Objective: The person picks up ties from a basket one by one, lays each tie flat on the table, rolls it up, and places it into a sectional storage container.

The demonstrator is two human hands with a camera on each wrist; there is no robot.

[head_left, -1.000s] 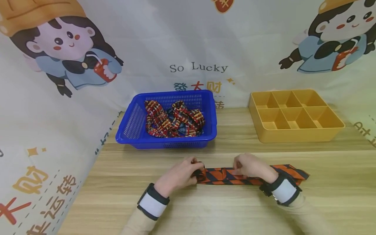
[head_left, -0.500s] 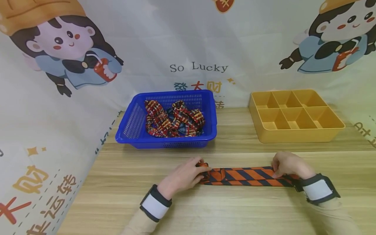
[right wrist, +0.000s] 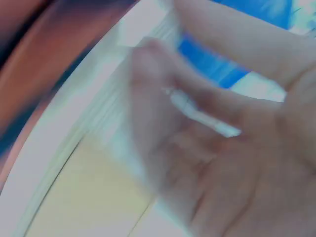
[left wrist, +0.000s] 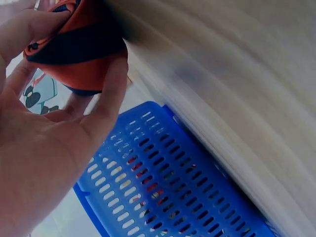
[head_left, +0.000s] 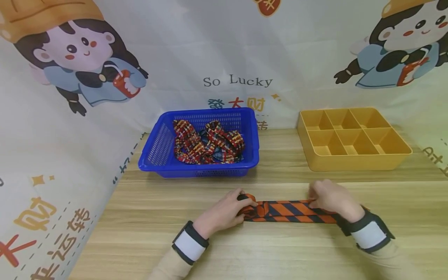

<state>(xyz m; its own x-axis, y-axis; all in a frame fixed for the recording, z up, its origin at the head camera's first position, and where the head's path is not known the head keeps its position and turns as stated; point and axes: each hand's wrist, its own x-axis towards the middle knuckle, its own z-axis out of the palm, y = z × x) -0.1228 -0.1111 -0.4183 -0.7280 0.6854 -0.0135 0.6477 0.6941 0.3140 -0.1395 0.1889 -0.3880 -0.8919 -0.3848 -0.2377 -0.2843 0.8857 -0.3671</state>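
Note:
An orange and navy necktie lies stretched across the wooden table, its left end wound into a roll. My left hand grips that roll. In the left wrist view, thumb and fingers curve around the rolled necktie. Over the necktie's right part is my right hand, hiding some of the cloth beneath it. The right wrist view is blurred: the right hand has bent fingers with no cloth visible between them, and the necktie passes at the upper left.
Behind the left hand stands a blue plastic basket holding crumpled red patterned neckties and some blue cloth. A yellow box with several compartments stands at the back right. A printed curtain hangs behind the table.
My right hand went right along the necktie, then came back a little left. The left hand and the roll have shifted slightly right.

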